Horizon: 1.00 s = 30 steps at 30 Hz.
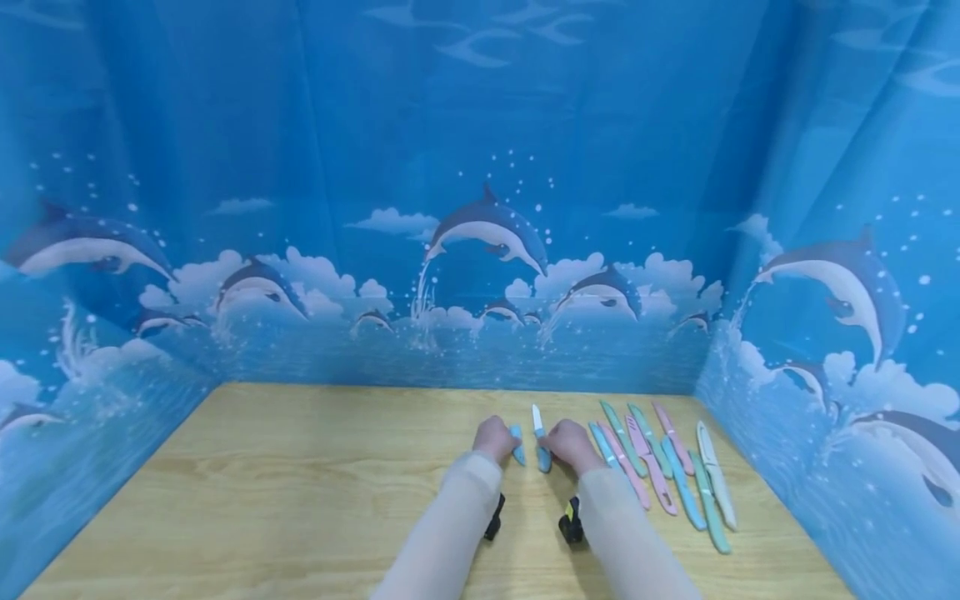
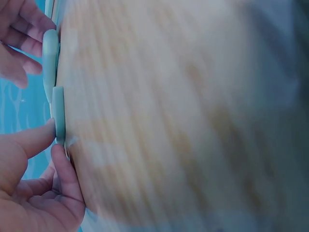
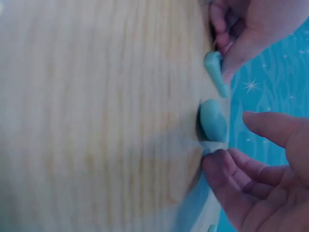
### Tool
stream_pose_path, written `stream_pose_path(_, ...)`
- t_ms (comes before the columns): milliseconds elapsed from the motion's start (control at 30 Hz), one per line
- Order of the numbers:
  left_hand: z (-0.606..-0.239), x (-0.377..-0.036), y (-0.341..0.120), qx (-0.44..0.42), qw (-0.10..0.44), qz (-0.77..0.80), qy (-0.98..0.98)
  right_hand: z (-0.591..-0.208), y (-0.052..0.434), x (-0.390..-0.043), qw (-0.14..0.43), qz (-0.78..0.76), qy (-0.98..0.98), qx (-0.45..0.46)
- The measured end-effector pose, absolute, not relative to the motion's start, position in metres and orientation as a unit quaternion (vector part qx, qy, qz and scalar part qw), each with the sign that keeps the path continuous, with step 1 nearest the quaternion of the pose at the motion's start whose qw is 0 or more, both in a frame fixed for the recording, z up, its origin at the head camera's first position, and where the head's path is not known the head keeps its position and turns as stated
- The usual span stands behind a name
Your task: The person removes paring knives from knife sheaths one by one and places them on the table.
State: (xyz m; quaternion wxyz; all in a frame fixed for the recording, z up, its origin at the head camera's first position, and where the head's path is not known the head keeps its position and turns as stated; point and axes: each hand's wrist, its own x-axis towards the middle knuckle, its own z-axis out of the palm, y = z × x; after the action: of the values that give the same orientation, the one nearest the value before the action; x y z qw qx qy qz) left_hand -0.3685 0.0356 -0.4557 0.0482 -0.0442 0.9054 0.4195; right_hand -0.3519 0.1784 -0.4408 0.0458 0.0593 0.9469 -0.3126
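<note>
Currently, you are leaning both arms, in pale sleeves (image 1: 446, 529), over a wood-grain table (image 1: 262, 483), with your hands working near its far edge, right of centre. Your left hand (image 1: 493, 439) is pinching a short blue sheath (image 1: 518, 445) between thumb and index finger, so that grip is narrow and holding. The sheath is lying just to the left of a small blue-handled knife (image 1: 543, 454), a bare gap separating the two. The knife is resting on the table with its white blade (image 1: 537, 417) exposed and pointing away from you.

Your right hand (image 1: 570, 442) is reaching to the knife from its right side. In the right wrist view its grip is looking wide: the thumb is standing off from the handle, while a fingertip is lying right by the knife's near-hidden forward part; whether it is pressing there, you cannot tell.

Farther right, a loose group of pastel knives is spreading across the table: pink ones (image 1: 651, 465), green ones (image 1: 712, 504), blue ones (image 1: 683, 485) and a white one (image 1: 717, 477) at the right end, several overlapping. Black wrist devices (image 1: 571, 522) are showing beneath your forearms. Behind everything, a blue backdrop (image 1: 360, 150) is hanging, printed with leaping dolphins (image 1: 491, 225) and white clouds.
</note>
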Motion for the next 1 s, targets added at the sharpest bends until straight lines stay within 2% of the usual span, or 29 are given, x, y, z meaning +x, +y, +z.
stream_pose_path(267, -0.449, -0.356, 0.036, -0.033, 0.041, 0.408, 0.912, -0.437, 0.189, -0.325, 0.009, -0.285, 0.958, 0.017)
stream_pose_path(467, -0.445, -0.349, 0.036, -0.024, 0.051, 0.411, 0.910, -0.441, 0.206, -0.299, 0.029, -0.187, 0.982, -0.018)
stream_pose_path(733, -0.444, -0.353, 0.037, -0.032, 0.063, 0.411, 0.909, -0.445, 0.232, -0.282, 0.037, -0.184, 0.981, -0.040)
stream_pose_path(1000, -0.444, -0.355, 0.035, -0.033, 0.068, 0.406, 0.911, -0.445, 0.240, -0.279, 0.053, -0.187, 0.979, -0.060)
